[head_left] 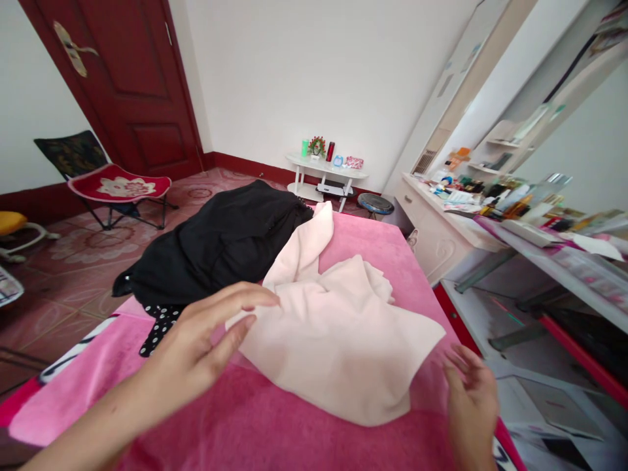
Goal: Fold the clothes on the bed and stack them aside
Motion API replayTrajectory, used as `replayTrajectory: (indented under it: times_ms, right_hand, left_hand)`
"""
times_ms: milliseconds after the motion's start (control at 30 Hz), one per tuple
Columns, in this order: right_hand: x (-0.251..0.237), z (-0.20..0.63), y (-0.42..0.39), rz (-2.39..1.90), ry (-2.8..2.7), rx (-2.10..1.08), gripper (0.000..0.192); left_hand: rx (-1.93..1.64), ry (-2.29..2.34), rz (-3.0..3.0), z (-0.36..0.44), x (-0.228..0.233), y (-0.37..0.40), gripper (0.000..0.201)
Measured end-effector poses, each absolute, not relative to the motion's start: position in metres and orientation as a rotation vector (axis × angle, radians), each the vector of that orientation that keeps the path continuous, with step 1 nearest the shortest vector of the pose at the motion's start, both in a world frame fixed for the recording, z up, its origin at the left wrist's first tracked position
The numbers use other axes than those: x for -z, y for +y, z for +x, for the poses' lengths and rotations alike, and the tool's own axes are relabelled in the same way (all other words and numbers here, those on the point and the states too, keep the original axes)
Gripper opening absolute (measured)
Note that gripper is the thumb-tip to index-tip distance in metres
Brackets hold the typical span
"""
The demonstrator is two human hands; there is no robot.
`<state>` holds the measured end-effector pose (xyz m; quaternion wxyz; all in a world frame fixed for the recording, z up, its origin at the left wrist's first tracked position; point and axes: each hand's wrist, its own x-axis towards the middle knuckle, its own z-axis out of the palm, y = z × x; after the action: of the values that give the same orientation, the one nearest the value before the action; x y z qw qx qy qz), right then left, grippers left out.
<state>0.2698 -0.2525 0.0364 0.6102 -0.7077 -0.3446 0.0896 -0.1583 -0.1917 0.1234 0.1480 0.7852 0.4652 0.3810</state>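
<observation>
A pale pink garment (pixel 338 340) lies loosely spread and creased on the pink bed cover (pixel 275 432). One part of it stretches back beside a heap of black clothing (pixel 210 242). Its exact kind I cannot make out. My left hand (pixel 216 327) is at the garment's left edge, thumb and fingers apart, with the fingertips over the cloth. Off the right corner, my right hand (pixel 471 392) hovers with loosely bent fingers and nothing visible in them. A black cloth with white dots (pixel 159 327) sticks out from under the black heap.
To the right stand a cluttered dresser (pixel 490 229) and a mirror (pixel 583 144). A small white table (pixel 326 167) with several objects is by the far wall, near a round stool (pixel 375 203). On the left are a red folding chair (pixel 120 186) and a dark red door (pixel 142 85).
</observation>
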Motion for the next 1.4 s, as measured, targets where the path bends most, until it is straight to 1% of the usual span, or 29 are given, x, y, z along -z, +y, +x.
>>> replayTrajectory:
  times_ms: [67, 133, 200, 267, 333, 400, 433, 500, 533, 633, 700, 733, 767, 800, 867, 933, 1000, 1067, 1100, 1133, 1167, 1200, 1300, 1333, 1400]
  right_hand:
    - [-0.051, 0.265, -0.270, -1.632, -0.905, -0.077, 0.047]
    - [-0.065, 0.257, -0.278, -1.657, -1.074, -0.014, 0.040]
    - [-0.078, 0.249, -0.273, -1.649, -1.241, -0.008, 0.033]
    - [-0.092, 0.239, -0.253, -1.591, -1.353, -0.060, 0.027]
    - [-0.106, 0.224, -0.222, -1.510, -1.436, -0.128, 0.023]
    - [-0.119, 0.202, -0.185, -1.435, -1.558, -0.181, 0.021]
    - [-0.124, 0.188, -0.166, -1.386, -1.646, -0.203, 0.021]
    - [-0.128, 0.156, -0.131, -1.265, -1.860, -0.239, 0.026]
    - [-0.127, 0.140, -0.116, -1.189, -1.991, -0.247, 0.034]
    - [-0.114, 0.098, -0.085, -0.962, -2.452, -0.176, 0.061]
    - [-0.101, 0.081, -0.074, -0.918, -2.726, -0.085, 0.069]
    - [-0.096, 0.076, -0.070, -0.945, -2.834, -0.055, 0.068]
    - [-0.092, 0.075, -0.067, -1.004, -2.913, -0.041, 0.060]
    - [-0.089, 0.078, -0.065, -1.083, -2.958, -0.043, 0.048]
    - [-0.088, 0.092, -0.060, -1.267, -2.890, -0.083, 0.023]
    - [-0.095, 0.116, -0.056, -1.432, -2.593, -0.190, 0.012]
    - [-0.108, 0.144, -0.054, -1.489, -2.134, -0.368, 0.011]
    - [-0.124, 0.167, -0.055, -1.434, -1.642, -0.526, 0.014]
    - [-0.134, 0.176, -0.058, -1.389, -1.424, -0.572, 0.015]
    - [-0.143, 0.182, -0.062, -1.342, -1.242, -0.594, 0.017]
    - [-0.152, 0.188, -0.067, -1.295, -1.101, -0.604, 0.019]
    - [-0.161, 0.192, -0.073, -1.247, -0.998, -0.606, 0.020]
    - [-0.181, 0.211, -0.094, -1.111, -0.873, -0.547, 0.021]
    - [-0.187, 0.220, -0.100, -1.077, -0.868, -0.499, 0.022]
    - [-0.196, 0.244, -0.112, -1.036, -0.878, -0.362, 0.023]
  left_hand:
    - [-1.012, 1.370, 2.251, -0.169, -0.114, -0.163, 0.026]
    - [-0.870, 1.488, 2.193, -0.182, -0.096, -0.149, 0.033]
    - [-0.703, 1.601, 2.116, -0.190, -0.077, -0.149, 0.044]
    - [-0.608, 1.610, 2.099, -0.185, -0.063, -0.155, 0.050]
    - [-0.672, 1.572, 2.142, -0.169, -0.055, -0.163, 0.054]
    - [-0.815, 1.523, 2.194, -0.145, -0.052, -0.170, 0.058]
    - [-0.879, 1.498, 2.211, -0.133, -0.052, -0.174, 0.056]
    - [-0.943, 1.415, 2.249, -0.108, -0.054, -0.182, 0.047]
    - [-0.938, 1.354, 2.282, -0.097, -0.056, -0.187, 0.044]
    - [-0.814, 1.139, 2.464, -0.072, -0.057, -0.202, 0.043]
    - [-0.729, 1.044, 2.557, -0.065, -0.055, -0.211, 0.044]
    - [-0.715, 1.022, 2.571, -0.064, -0.052, -0.215, 0.046]
    - [-0.730, 1.019, 2.558, -0.066, -0.049, -0.218, 0.049]
    - [-0.774, 1.038, 2.519, -0.068, -0.045, -0.221, 0.054]
    - [-0.913, 1.144, 2.376, -0.075, -0.037, -0.224, 0.066]
    - [-1.059, 1.298, 2.168, -0.080, -0.028, -0.223, 0.075]
    - [-1.094, 1.381, 1.934, -0.077, -0.021, -0.218, 0.087]
    - [-1.040, 1.322, 1.754, -0.063, -0.020, -0.211, 0.103]
    - [-1.009, 1.254, 1.696, -0.053, -0.021, -0.207, 0.108]
    - [-0.996, 1.166, 1.654, -0.041, -0.024, -0.204, 0.108]
    - [-0.998, 1.063, 1.616, -0.028, -0.028, -0.202, 0.102]
    - [-0.995, 0.946, 1.577, -0.015, -0.034, -0.201, 0.090]
    - [-0.936, 0.646, 1.454, 0.008, -0.050, -0.200, 0.043]
    - [-0.921, 0.613, 1.448, 0.008, -0.055, -0.198, 0.033]
    - [-0.949, 0.650, 1.492, -0.005, -0.065, -0.189, 0.024]
